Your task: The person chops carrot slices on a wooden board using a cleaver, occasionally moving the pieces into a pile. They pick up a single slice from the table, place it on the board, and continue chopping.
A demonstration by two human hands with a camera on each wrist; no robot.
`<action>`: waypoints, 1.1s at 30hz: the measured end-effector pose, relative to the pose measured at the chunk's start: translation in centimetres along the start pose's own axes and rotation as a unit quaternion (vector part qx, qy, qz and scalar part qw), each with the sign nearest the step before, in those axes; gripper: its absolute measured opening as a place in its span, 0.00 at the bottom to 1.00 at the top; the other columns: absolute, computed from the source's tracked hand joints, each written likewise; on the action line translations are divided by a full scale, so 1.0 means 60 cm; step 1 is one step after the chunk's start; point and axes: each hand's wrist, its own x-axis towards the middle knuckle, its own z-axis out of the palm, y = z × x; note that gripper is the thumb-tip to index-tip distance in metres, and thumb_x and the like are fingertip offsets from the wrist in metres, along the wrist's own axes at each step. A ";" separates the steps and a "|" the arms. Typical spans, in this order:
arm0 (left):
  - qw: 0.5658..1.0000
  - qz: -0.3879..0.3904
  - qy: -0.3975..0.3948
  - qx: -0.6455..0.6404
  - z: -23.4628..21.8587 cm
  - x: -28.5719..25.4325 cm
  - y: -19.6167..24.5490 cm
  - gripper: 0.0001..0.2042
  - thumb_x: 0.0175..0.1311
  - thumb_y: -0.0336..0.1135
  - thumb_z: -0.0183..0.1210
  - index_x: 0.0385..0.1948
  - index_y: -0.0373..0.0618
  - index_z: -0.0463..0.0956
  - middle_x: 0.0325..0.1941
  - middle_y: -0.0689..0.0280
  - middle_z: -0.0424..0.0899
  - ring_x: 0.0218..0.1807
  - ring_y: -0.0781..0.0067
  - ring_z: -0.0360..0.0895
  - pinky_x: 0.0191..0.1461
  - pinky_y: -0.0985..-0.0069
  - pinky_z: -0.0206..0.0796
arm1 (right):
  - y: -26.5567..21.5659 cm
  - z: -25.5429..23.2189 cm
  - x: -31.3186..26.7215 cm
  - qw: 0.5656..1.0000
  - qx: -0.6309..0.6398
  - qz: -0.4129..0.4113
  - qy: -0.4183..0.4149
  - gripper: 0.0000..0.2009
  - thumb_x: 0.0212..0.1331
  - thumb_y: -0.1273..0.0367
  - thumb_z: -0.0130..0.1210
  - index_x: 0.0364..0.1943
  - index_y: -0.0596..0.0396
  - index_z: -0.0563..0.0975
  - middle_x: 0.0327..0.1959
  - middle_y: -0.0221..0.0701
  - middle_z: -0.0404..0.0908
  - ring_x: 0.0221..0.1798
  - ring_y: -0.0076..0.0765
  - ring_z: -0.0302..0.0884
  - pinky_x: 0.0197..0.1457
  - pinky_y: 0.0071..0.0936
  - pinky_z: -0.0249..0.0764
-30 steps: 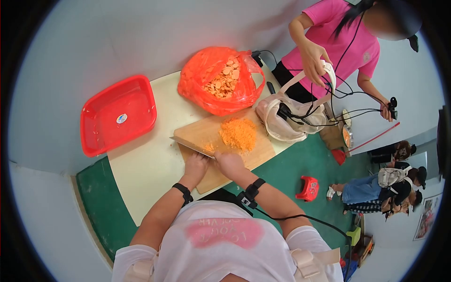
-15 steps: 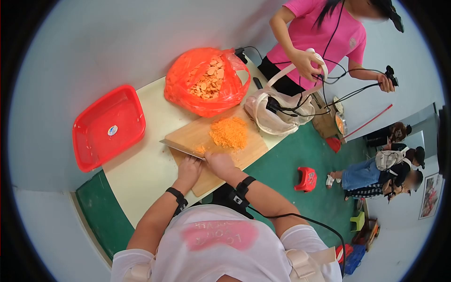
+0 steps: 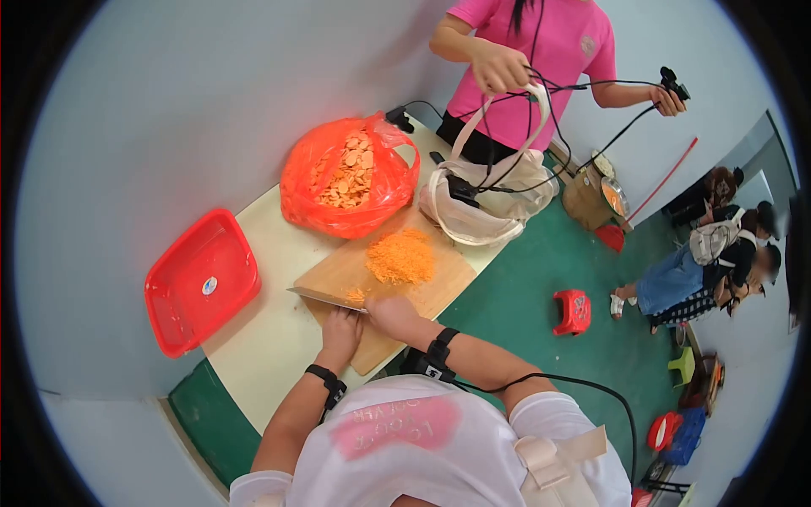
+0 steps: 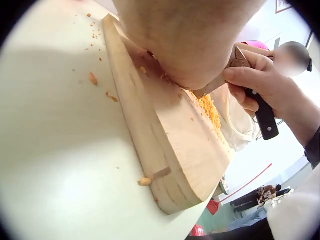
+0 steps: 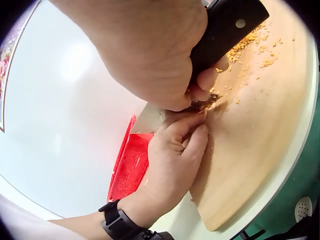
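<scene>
In the head view my right hand point(image 3: 393, 314) grips a kitchen knife point(image 3: 325, 297) whose blade crosses the near-left part of a wooden cutting board point(image 3: 325, 275). The right hand's fingers wrap the black handle point(image 5: 225, 37) close to the blade in the right wrist view. Beside the blade my left hand point(image 5: 175, 157) rests at the board's edge, fingers bent and thumb near the fingertips; whatever lies under them is hidden. A mound of finely chopped orange vegetable point(image 3: 401, 256) sits on the board past the knife, and a few bits point(image 3: 356, 295) lie along the blade.
A red plastic bag point(image 3: 312, 215) of orange vegetable slices point(image 3: 351, 169) stands behind the board. To the left is a red basin point(image 3: 190, 308). A white mesh bag point(image 3: 456, 224) with black cables, held by a person in pink point(image 3: 566, 51), overlaps the table's right edge. A red stool point(image 3: 573, 313) stands beyond.
The head view has shifted and turned, so the basin and bag appear lower. Both hands and the knife keep nearly the same place on the board.
</scene>
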 end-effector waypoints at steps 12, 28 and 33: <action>1.000 0.001 -0.001 0.020 -0.002 0.006 0.005 0.10 0.54 0.31 0.59 0.37 0.39 0.78 0.41 0.55 0.78 0.46 0.50 0.73 0.50 0.61 0.67 | 0.001 -0.013 -0.001 0.999 0.038 -0.023 -0.015 0.08 0.55 0.66 0.50 0.31 0.55 0.76 0.23 0.44 0.80 0.28 0.51 0.80 0.30 0.44 0.75; 1.000 0.010 0.008 0.004 -0.004 0.004 0.004 0.11 0.55 0.32 0.58 0.39 0.39 0.78 0.42 0.55 0.78 0.46 0.50 0.72 0.51 0.62 0.67 | 0.000 0.010 0.006 0.999 0.021 -0.015 0.019 0.06 0.53 0.67 0.52 0.28 0.55 0.75 0.19 0.41 0.79 0.23 0.49 0.80 0.25 0.43 0.75; 1.000 0.000 0.012 0.009 -0.004 0.001 0.002 0.13 0.53 0.31 0.59 0.41 0.40 0.77 0.45 0.56 0.77 0.47 0.51 0.72 0.52 0.62 0.67 | 0.000 0.005 -0.002 0.998 0.010 -0.041 0.050 0.06 0.52 0.67 0.53 0.27 0.55 0.74 0.17 0.41 0.78 0.22 0.49 0.79 0.24 0.43 0.74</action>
